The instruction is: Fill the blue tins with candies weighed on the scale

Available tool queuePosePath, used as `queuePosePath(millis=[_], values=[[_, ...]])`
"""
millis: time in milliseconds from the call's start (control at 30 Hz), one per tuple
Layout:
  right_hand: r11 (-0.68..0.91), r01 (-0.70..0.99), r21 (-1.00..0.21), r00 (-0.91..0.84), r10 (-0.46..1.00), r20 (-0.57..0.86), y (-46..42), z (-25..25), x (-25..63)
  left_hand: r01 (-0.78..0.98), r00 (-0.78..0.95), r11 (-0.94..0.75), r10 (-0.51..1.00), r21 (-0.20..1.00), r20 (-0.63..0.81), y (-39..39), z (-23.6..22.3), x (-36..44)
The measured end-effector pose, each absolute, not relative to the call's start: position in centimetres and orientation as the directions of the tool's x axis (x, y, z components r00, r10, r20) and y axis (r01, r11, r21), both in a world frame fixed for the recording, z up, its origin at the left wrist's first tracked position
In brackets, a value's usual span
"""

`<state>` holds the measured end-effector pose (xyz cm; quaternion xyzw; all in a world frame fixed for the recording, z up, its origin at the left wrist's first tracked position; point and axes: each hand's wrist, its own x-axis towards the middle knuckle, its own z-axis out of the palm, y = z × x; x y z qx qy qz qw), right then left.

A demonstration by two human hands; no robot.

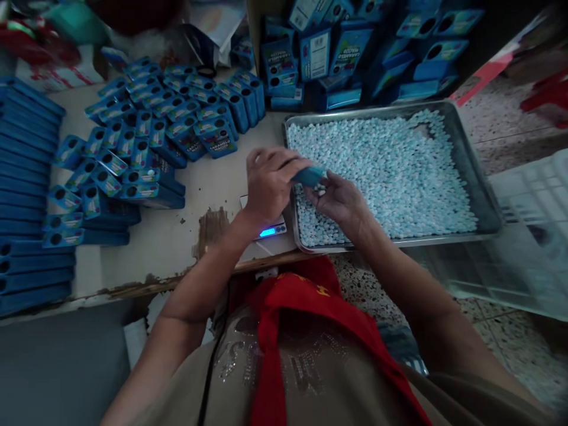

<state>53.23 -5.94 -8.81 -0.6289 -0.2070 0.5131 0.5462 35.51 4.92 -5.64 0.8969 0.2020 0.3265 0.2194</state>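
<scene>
My left hand (273, 180) is closed around a small blue candy box (309, 176), holding it tilted over the tray's left edge. Close against the box's right end, my right hand (339, 200) is cupped, with a few pale candies (320, 190) at its fingers. Below both hands lies a metal tray (481, 171) spread with light-blue and white candies (390, 177). A digital scale (271, 231) with a lit blue display sits partly hidden under my left hand and forearm.
Several blue boxes (146, 136) stand clustered on the worn table (173, 231), with stacked boxes (26, 195) at the far left. Behind the tray, a carton holds more printed boxes (348, 50). A translucent plastic crate (528, 236) is at right, beside the tray.
</scene>
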Motion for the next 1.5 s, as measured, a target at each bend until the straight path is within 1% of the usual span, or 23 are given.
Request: queuePosePath(millis=[100, 167, 233, 300, 400, 533, 633, 700, 800, 833, 867, 933, 1000, 1033, 1067, 1133, 1167, 1200, 1233, 1267, 1333, 1400, 1500], values=[[-0.207, -0.509, -0.836, 0.445, 0.767, -0.461, -6.0, -8.7, 53.0, 0.252, 0.566, -0.695, 0.670, 0.674, 0.480, 4.7, -7.9, 33.4], [-0.146, -0.611, -0.778, 0.441, 0.754, -0.488, -6.1, -8.7, 52.8, 0.224, 0.451, -0.578, 0.775, 0.785, 0.443, 4.2, -9.1, 31.5], [-0.147, -0.638, -0.756, 0.410, 0.766, -0.495, -6.2, -8.6, 52.8, 0.152, 0.362, -0.474, 0.843, 0.867, 0.398, 3.7, -10.4, 29.4], [-0.197, -0.623, -0.757, 0.370, 0.778, -0.508, -6.3, -8.6, 53.2, 0.095, 0.324, -0.398, 0.879, 0.913, 0.349, 3.2, -11.6, 27.3], [-0.277, -0.536, -0.797, 0.333, 0.799, -0.501, -6.3, -8.5, 54.1, 0.116, 0.306, -0.309, 0.915, 0.944, 0.262, 2.4, -13.3, 25.3], [-0.301, -0.416, -0.858, 0.333, 0.828, -0.451, -6.4, -8.1, 55.0, 0.127, 0.309, -0.250, 0.930, 0.960, 0.201, 1.5, -15.0, 25.0], [-0.363, -0.197, -0.911, 0.338, 0.847, -0.411, -6.5, -7.2, 55.1, 0.070, 0.308, -0.247, 0.927, 0.966, 0.215, 1.2, -15.4, 25.2], [-0.408, -0.062, -0.911, 0.319, 0.857, -0.405, -6.4, -6.3, 55.1, 0.067, 0.302, -0.254, 0.927, 0.965, 0.223, 1.4, -15.2, 24.6], [-0.450, 0.015, -0.893, 0.294, 0.856, -0.426, -6.2, -4.4, 55.1, 0.108, 0.244, -0.249, 0.945, 0.963, 0.217, 1.8, -14.9, 22.1], [-0.462, 0.077, -0.884, 0.279, 0.861, -0.425, -6.0, -3.6, 55.2, 0.125, 0.213, -0.233, 0.956, 0.964, 0.203, 1.9, -14.9, 21.0], [-0.468, 0.187, -0.864, 0.258, 0.872, -0.416, -5.9, -2.9, 55.4, 0.142, 0.181, -0.210, 0.966, 0.967, 0.183, 1.9, -14.9, 19.7], [-0.422, 0.510, -0.750, 0.206, 0.906, -0.370, -5.8, -1.4, 56.0, 0.175, 0.109, -0.174, 0.982, 0.969, 0.156, 1.7, -14.9, 17.4], [-0.288, 0.800, -0.526, 0.156, 0.947, -0.280, -5.8, -0.2, 56.8, 0.198, 0.046, -0.186, 0.983, 0.962, 0.180, 1.3, -14.7, 15.7], [-0.215, 0.890, -0.402, 0.143, 0.969, -0.201, -5.8, 0.4, 57.2, 0.207, 0.024, -0.209, 0.978, 0.956, 0.209, 1.1, -14.4, 15.1], [-0.167, 0.946, -0.276, 0.147, 0.985, -0.092, -5.9, 0.8, 57.5, 0.212, 0.010, -0.235, 0.971, 0.948, 0.239, 1.0, -14.0, 14.6], [-0.177, 0.983, -0.057, 0.184, 0.966, 0.182, -5.9, 1.4, 57.9, 0.219, 0.016, -0.276, 0.960, 0.936, 0.280, 1.0, -13.2, 14.3], [-0.206, 0.978, 0.005, 0.196, 0.935, 0.295, -5.8, 1.5, 58.0, 0.225, 0.026, -0.287, 0.957, 0.931, 0.289, 1.0, -12.7, 14.3], [-0.223, 0.975, 0.022, 0.200, 0.911, 0.360, -5.8, 1.4, 58.0, 0.232, 0.036, -0.296, 0.955, 0.927, 0.296, 1.0, -12.3, 14.4], [-0.211, 0.977, 0.000, 0.196, 0.908, 0.371, -5.7, 1.2, 57.9, 0.237, 0.045, -0.301, 0.953, 0.924, 0.299, 1.1, -11.9, 14.6], [-0.172, 0.984, -0.051, 0.179, 0.924, 0.337, -5.6, 0.9, 57.8, 0.238, 0.052, -0.303, 0.953, 0.923, 0.300, 1.1, -11.6, 14.8], [-0.089, 0.980, -0.176, 0.128, 0.967, 0.222, -5.4, 0.1, 57.5, 0.228, 0.060, -0.310, 0.951, 0.923, 0.304, 1.0, -11.0, 15.3], [-0.069, 0.966, -0.251, 0.107, 0.984, 0.143, -5.4, -1.0, 57.1, 0.226, 0.066, -0.332, 0.943, 0.916, 0.326, 0.7, -10.6, 15.7], [-0.062, 0.940, -0.337, 0.113, 0.985, 0.133, -5.7, -2.2, 56.5, 0.292, 0.089, -0.373, 0.927, 0.881, 0.363, 0.4, -9.9, 16.3]])
